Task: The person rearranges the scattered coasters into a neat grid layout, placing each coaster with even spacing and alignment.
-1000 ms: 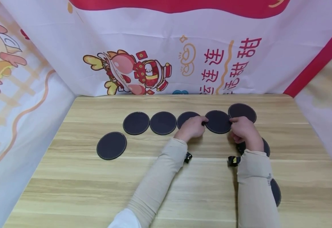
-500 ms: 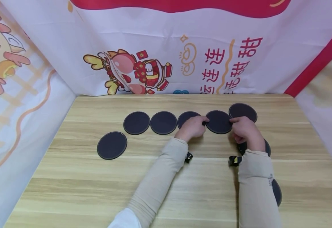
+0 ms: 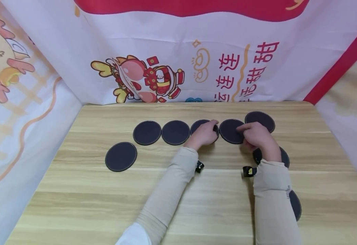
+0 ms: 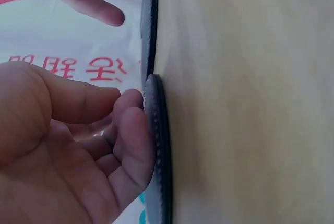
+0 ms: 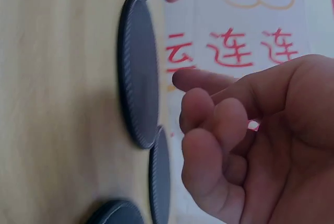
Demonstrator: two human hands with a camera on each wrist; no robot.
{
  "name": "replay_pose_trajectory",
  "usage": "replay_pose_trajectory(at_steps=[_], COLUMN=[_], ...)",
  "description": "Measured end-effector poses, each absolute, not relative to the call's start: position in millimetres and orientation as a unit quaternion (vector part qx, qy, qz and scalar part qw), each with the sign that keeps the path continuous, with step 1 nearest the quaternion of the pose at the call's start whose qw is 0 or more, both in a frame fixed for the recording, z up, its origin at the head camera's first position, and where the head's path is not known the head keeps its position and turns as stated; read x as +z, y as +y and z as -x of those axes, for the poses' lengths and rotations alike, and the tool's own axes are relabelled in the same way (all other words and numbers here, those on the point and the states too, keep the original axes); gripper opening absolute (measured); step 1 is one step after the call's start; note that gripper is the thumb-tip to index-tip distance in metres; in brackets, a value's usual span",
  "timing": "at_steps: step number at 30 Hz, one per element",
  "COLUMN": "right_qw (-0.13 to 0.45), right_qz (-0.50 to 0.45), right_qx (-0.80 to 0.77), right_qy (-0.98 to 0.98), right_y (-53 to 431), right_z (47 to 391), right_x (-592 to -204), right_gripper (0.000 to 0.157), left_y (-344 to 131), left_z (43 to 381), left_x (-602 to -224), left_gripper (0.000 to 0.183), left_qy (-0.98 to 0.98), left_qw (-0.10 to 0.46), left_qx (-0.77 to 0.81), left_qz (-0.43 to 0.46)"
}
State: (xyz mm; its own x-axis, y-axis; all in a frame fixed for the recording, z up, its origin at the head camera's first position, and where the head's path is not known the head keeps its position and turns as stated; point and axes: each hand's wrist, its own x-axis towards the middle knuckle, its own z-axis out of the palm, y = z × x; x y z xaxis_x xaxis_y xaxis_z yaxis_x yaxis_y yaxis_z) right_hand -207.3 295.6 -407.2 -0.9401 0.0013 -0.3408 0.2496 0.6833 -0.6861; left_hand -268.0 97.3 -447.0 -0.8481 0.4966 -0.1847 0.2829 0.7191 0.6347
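Note:
A row of round black coasters runs across the wooden table. My left hand (image 3: 203, 134) is over the third coaster (image 3: 199, 125), its index finger stretched forward; in the left wrist view, the curled lower fingers touch a coaster (image 4: 163, 156). My right hand (image 3: 258, 136) is at the right side of the neighbouring coaster (image 3: 229, 131), index finger extended over it. Seen from the right wrist, that hand's other fingers are loosely curled beside a coaster (image 5: 140, 72), with a gap between. Neither hand grips anything.
On the left lie a lower coaster (image 3: 121, 156) and two row coasters, one at the end (image 3: 147, 132) and one beside it (image 3: 175, 132). Further right are a back coaster (image 3: 259, 120) and two partly hidden by the right arm. A printed cloth (image 3: 166, 30) hangs behind the table (image 3: 89, 204).
My left index fingertip has come off the edge of the coaster between the hands and risen slightly back. My right hand has shifted a little left over that coaster. The coasters look unmoved.

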Motion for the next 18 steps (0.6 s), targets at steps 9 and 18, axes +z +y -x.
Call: replay_pose_trajectory(at_steps=[9, 18], right_qw=[0.128, 0.13], right_qz=[-0.032, 0.022], right_qx=[-0.39, -0.417], right_qy=[0.911, 0.899], right_y=[268.4, 223.7], right_z=[196.7, 191.6], right_x=[-380.9, -373.1], right_gripper=[0.051, 0.046], left_y=[68.7, -10.5], left_z=[262.8, 240.1], left_x=[-406.8, -371.9], left_gripper=[0.042, 0.04], left_qy=[0.895, 0.901], left_qw=[0.13, 0.105], left_qx=[0.366, 0.38], left_qz=[-0.219, -0.183])
